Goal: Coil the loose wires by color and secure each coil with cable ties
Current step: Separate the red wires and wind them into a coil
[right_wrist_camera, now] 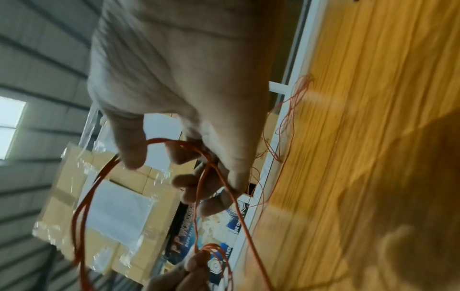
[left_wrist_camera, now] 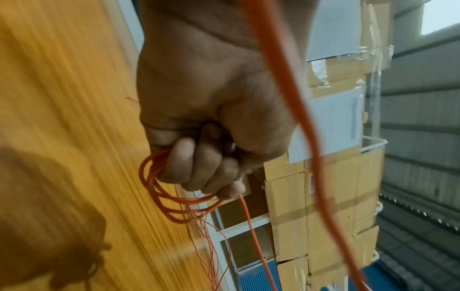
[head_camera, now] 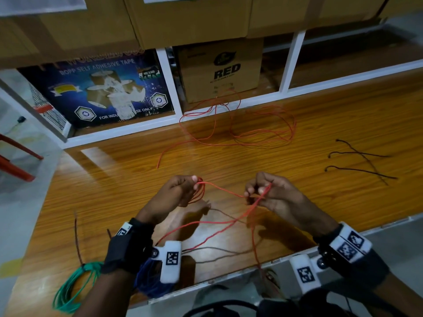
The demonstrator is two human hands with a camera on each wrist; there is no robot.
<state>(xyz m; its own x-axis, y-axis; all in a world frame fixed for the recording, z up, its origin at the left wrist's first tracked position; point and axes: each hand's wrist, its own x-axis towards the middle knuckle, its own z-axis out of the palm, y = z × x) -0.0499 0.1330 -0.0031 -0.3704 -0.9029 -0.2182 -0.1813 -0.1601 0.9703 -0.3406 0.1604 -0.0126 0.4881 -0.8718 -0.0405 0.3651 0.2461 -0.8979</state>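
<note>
Head view shows the red wire (head_camera: 219,191) stretched between both hands above the near half of the worktop (head_camera: 114,170). The left hand (head_camera: 178,191) has its fingers (left_wrist_camera: 189,161) curled tight round a small bundle of red loops, which the left wrist view shows hanging below the fist; gripping the turns together is likely what keeps them from springing apart. The right hand (head_camera: 272,193) pinches a run of the same wire between thumb and fingertips (right_wrist_camera: 214,200), the other fingers loosely bent, so it can probably feed the next turn toward the bundle. From there the wire sags toward the near edge of the worktop and drops over it, while the rest lies in slack loops (head_camera: 238,124) along the far edge, well apart from the hands, so much remains to be wound.

Three black cable ties (head_camera: 359,161) lie toward the right edge of the worktop, within reach for when the coil is finished. A green coil (head_camera: 75,287) sits at the near left corner, and a blue coil (head_camera: 151,280) is partly hidden under the left wrist, both set aside from the working space. Brown wire (head_camera: 219,250) runs loose along the near edge, not yet coiled. Cardboard boxes (head_camera: 219,72) stand on the shelf behind the worktop.
</note>
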